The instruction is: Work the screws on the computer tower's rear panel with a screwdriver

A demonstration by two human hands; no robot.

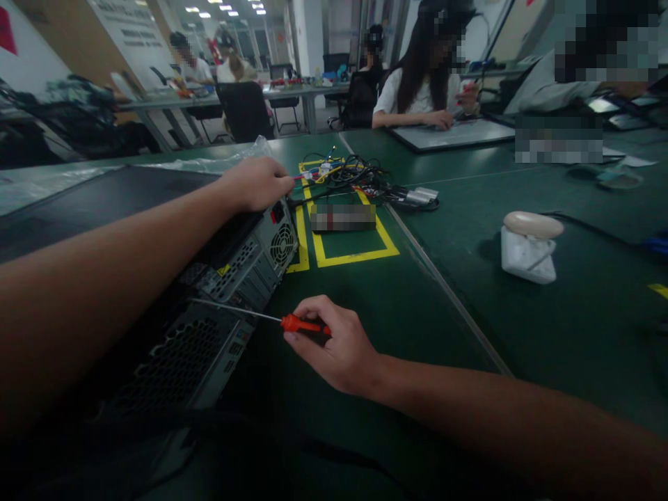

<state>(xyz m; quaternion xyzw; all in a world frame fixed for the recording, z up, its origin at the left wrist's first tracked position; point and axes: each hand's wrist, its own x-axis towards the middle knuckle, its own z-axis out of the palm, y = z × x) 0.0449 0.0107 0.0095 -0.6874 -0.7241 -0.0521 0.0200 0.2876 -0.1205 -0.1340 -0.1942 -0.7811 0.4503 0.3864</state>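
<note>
A desktop computer case [250, 268] lies on the table at the left, its rear panel with vents and ports facing right. My right hand [337, 341] is closed around the orange-red and black handle of a screwdriver [300, 323]. The long thin shaft points left, and its tip reaches the rear panel near a yellow label; whether it touches a screw cannot be made out. My left hand [258, 182] rests at the far top corner of the case, above the power socket and round fan grille. Its fingers are curled, with a thin pink piece showing by the fingertips.
A tangle of cables [360, 174] lies beyond the case, near yellow tape [360, 260] marked on the green table. A white box with a beige lid [529, 247] stands at the right. Clear plastic wrap [229, 161] lies behind the case. A person [417, 90] sits across the table.
</note>
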